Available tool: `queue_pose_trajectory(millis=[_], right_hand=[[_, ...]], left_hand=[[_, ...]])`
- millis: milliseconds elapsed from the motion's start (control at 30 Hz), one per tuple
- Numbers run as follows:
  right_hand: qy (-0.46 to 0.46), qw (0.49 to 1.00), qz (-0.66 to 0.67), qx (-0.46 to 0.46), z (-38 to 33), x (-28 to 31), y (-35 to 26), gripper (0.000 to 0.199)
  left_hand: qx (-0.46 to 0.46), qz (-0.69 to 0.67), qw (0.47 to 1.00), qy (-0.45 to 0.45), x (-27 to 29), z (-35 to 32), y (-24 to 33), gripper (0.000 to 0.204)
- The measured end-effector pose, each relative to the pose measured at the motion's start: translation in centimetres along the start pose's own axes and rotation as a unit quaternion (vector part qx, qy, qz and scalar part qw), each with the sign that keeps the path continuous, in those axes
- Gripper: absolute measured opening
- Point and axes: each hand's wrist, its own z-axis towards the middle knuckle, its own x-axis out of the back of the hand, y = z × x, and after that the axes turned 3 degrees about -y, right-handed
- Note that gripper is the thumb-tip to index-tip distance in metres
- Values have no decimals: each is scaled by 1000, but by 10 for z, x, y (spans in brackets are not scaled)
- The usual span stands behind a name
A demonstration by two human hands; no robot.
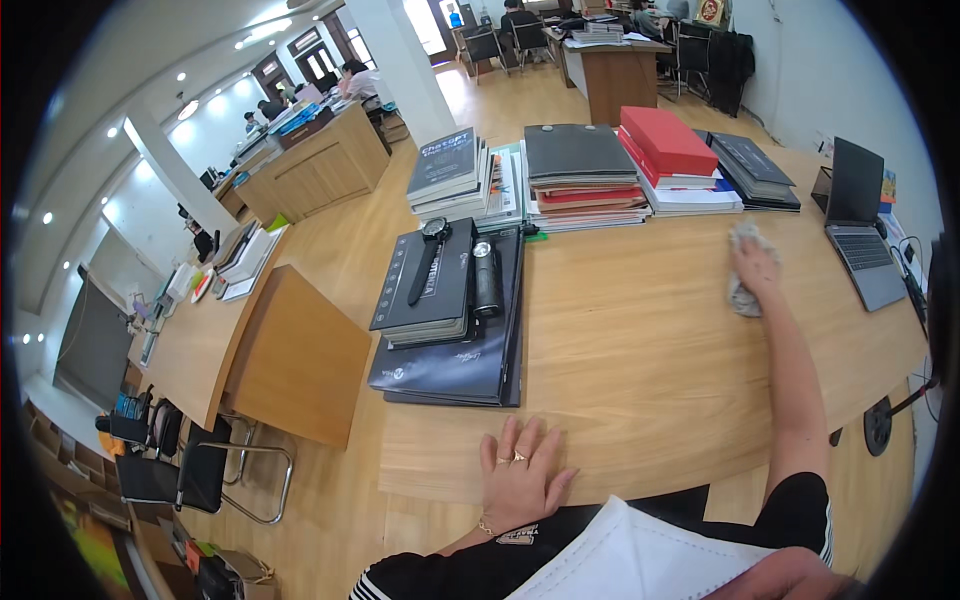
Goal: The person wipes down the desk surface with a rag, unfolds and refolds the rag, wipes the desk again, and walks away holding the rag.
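Observation:
My right hand (758, 268) reaches far over the wooden desk (630, 340) and presses on a grey cloth (743, 300), which shows above and below the fingers. The fingers lie over the cloth, close to a row of stacked books and the laptop. Flat on the near edge of the desk rests my left hand (522, 475), its fingers spread and holding nothing. Beyond it lies a large black flat case (450, 370), topped by a black book-like binder (400, 290). On these sit a wristwatch (432, 240) and a black flashlight-like cylinder (486, 280).
Along the far edge stand book stacks (445, 165), dark folders (575, 155) and red boxes (665, 140). An open laptop (865, 250) sits at the right, with cables beside it. A second desk (290, 350) and a black chair (200, 470) are at the left. Several people sit farther off.

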Motion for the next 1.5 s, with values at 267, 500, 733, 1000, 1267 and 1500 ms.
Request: queue_pose_trajectory(millis=[267, 500, 733, 1000, 1267, 1500], right_hand=[[59, 959, 78, 266, -69, -3, -203, 52], [-1, 916, 135, 377, -129, 8, -267, 52], [-20, 910, 109, 400, -77, 6, -236, 49], [19, 984, 49, 172, -17, 9, -57, 47], [36, 996, 46, -66, -71, 29, 150, 51], [87, 987, 50, -123, -133, 29, 209, 49]], left_hand=[[5, 4, 1000, -14, 3, 0, 1, 57], [4, 3, 1000, -18, -2, -1, 0, 56], [23, -19, 1000, -9, 1, -2, -1, 55], [41, -54, 998, 14, 2, -3, 0, 54], [61, -224, 955, 184, -6, -16, -5, 40], [67, -293, 917, 261, -12, -18, -3, 30]])
